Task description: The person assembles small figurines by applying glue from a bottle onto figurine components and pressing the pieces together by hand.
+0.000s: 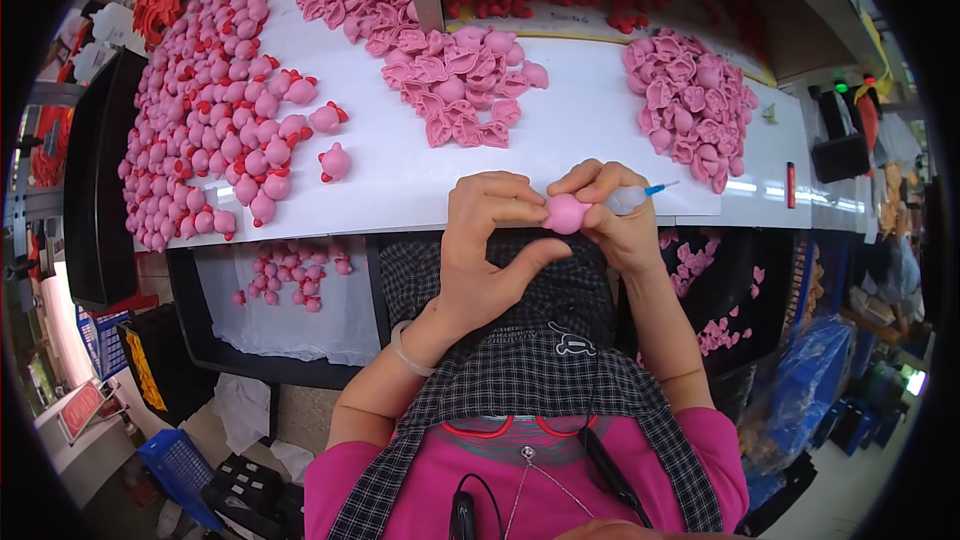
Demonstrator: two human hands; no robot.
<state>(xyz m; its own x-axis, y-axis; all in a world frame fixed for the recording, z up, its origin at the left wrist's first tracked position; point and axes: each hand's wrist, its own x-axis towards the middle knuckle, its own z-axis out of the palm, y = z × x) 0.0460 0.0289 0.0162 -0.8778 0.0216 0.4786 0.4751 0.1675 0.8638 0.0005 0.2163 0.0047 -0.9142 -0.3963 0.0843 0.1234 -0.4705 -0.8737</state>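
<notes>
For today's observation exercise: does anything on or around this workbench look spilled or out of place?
Yes. Loose pink pieces lie scattered below the white table edge, right of the person's lap, apart from the piles above. Both hands grip one pink figure.

The little figure (566, 213) I pinch over the white table (570, 130) is plain pink, and the syringe (640, 197) beside it is clear with a blue tip. On that table the finished figures (200, 130) are pink with red spots, the flat shells (455, 85) solid pink. My apron (520, 370) below the table's edge is black-and-white check over a magenta shirt (400, 485).
</notes>
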